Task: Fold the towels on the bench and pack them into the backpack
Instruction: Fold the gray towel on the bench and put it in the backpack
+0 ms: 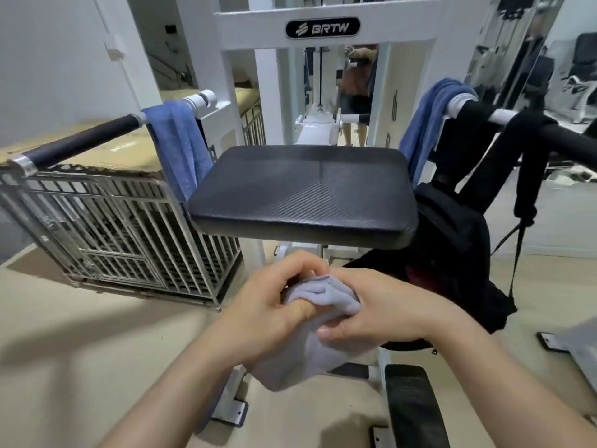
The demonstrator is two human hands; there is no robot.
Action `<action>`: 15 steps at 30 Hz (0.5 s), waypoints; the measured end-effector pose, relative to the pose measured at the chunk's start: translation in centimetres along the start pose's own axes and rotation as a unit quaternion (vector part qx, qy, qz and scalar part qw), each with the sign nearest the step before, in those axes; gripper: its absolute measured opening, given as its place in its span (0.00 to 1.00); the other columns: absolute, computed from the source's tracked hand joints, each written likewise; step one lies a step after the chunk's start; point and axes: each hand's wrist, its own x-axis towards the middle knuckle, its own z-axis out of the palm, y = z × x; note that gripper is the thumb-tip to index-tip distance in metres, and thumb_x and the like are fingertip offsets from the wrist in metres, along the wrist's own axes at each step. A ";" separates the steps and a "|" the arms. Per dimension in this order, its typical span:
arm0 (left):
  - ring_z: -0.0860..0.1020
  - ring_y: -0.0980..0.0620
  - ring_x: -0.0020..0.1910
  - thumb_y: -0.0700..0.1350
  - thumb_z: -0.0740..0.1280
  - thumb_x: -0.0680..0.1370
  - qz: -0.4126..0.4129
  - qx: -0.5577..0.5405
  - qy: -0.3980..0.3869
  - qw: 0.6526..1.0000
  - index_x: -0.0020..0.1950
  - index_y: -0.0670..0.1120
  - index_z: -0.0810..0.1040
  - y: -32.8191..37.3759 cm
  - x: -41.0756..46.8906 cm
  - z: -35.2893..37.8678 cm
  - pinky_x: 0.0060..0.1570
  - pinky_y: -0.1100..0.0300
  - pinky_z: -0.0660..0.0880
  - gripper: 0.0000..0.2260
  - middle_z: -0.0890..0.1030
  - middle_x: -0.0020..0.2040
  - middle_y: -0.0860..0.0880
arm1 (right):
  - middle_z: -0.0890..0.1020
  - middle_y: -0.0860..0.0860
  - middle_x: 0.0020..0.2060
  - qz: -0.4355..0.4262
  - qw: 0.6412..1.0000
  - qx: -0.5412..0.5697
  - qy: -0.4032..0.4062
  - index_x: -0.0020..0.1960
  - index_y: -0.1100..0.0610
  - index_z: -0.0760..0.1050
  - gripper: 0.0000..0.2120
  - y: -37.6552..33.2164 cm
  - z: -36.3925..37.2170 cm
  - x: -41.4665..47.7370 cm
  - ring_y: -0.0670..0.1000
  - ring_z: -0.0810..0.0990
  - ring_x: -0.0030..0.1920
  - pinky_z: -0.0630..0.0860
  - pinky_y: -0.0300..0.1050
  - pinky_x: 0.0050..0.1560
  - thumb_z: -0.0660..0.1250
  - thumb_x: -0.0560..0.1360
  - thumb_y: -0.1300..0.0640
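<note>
gym floor is pale, white machine fills the background, black padded seat dead centre. both hands at 6 o'clock, below the seat's front edge. left hand and right hand each curl tight around a grey towel, thumbs pressed into the wad. a loose tail hangs under the hands. it's bunched, not a clean fold.

two more not packed: blue towel at 10 o'clock draped on a handle, blue towel at 2 o'clock on the other handle. backpack hangs by its straps off that same bar, 3 to 4 o'clock, just beside the right hand. can't tell how wide its mouth is open.

risks, my read:
- tail unrolls the wad once one hand lets go.
- bag hangs free, so a push likely swings it away; wants one hand on the rim.
- tail may snag at the mouth.
- blue towels are only draped; a sideways tug could drop one to the floor or onto the metal cage at 9 o'clock.
</note>
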 end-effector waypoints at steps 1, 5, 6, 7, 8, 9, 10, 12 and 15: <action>0.78 0.52 0.44 0.40 0.70 0.74 -0.019 -0.018 0.000 1.000 0.50 0.54 0.75 -0.3 0.3 1.1 0.45 0.56 0.76 0.10 0.79 0.44 0.54 | 0.81 0.44 0.39 0.019 1.000 0.017 -0.002 0.48 0.47 0.77 0.10 1.4 0.1 -0.2 0.45 0.79 0.39 0.75 0.42 0.41 0.73 0.69 0.47; 0.77 0.55 0.50 0.41 0.65 0.75 -0.100 0.049 -0.065 0.992 0.59 0.59 0.71 -5.8 1.4 7.3 0.49 0.54 0.77 0.17 0.78 0.51 0.58 | 0.67 0.47 0.25 0.126 0.992 0.020 0.013 0.30 0.54 0.66 0.16 8.0 -1.0 -2.5 0.44 0.65 0.27 0.62 0.41 0.31 0.70 0.71 0.52; 0.75 0.55 0.55 0.39 0.64 0.75 -0.123 0.105 -0.099 0.982 0.62 0.61 0.68 -8.0 1.5 9.4 0.52 0.55 0.75 0.21 0.76 0.56 0.59 | 0.68 0.47 0.25 0.151 0.988 0.007 0.032 0.29 0.53 0.65 0.16 9.8 -1.4 -3.1 0.45 0.65 0.27 0.63 0.43 0.31 0.70 0.70 0.53; 0.72 0.53 0.61 0.37 0.63 0.74 -0.149 0.159 -0.132 0.967 0.66 0.62 0.65 -10.1 1.7 11.4 0.56 0.56 0.73 0.27 0.73 0.63 0.56 | 0.70 0.47 0.26 0.177 0.983 0.005 0.059 0.29 0.52 0.66 0.15 11.6 -2.0 -3.7 0.46 0.67 0.28 0.64 0.44 0.32 0.68 0.70 0.53; 0.68 0.50 0.65 0.35 0.62 0.72 -0.169 0.207 -0.155 0.951 0.70 0.63 0.62 -12.2 2.0 13.3 0.59 0.56 0.70 0.33 0.69 0.68 0.52 | 0.74 0.46 0.28 0.193 0.977 0.010 0.089 0.30 0.50 0.70 0.12 13.3 -2.6 -4.3 0.47 0.71 0.30 0.67 0.45 0.33 0.66 0.71 0.53; 0.65 0.46 0.68 0.34 0.62 0.70 -0.186 0.252 -0.172 0.934 0.72 0.64 0.57 -14.0 2.4 15.0 0.61 0.56 0.69 0.37 0.65 0.71 0.49 | 0.78 0.46 0.31 0.203 0.972 0.013 0.113 0.34 0.48 0.74 0.08 14.7 -3.4 -4.8 0.48 0.75 0.34 0.70 0.45 0.35 0.64 0.72 0.53; 0.62 0.43 0.69 0.33 0.62 0.70 -0.200 0.297 -0.181 0.916 0.73 0.65 0.53 -15.4 2.9 16.5 0.62 0.54 0.69 0.40 0.61 0.74 0.47 | 0.81 0.46 0.36 0.211 0.969 0.010 0.125 0.40 0.46 0.77 0.07 16.2 -4.0 -5.3 0.49 0.78 0.38 0.72 0.45 0.37 0.62 0.74 0.54; 0.58 0.39 0.71 0.35 0.63 0.72 -0.231 0.375 -0.188 0.878 0.75 0.65 0.48 -17.3 4.2 18.9 0.62 0.50 0.70 0.42 0.54 0.77 0.43 | 0.82 0.46 0.44 0.214 0.967 0.005 0.140 0.52 0.48 0.77 0.11 18.7 -5.2 -5.7 0.48 0.79 0.44 0.74 0.44 0.40 0.57 0.76 0.55; 0.50 0.38 0.76 0.37 0.63 0.74 -0.233 0.473 -0.197 0.827 0.76 0.63 0.47 -18.9 6.3 21.4 0.70 0.47 0.62 0.40 0.46 0.79 0.42 | 0.82 0.43 0.50 0.209 0.967 0.012 0.148 0.59 0.43 0.75 0.14 22.7 -5.9 -5.3 0.46 0.80 0.50 0.77 0.44 0.50 0.55 0.78 0.53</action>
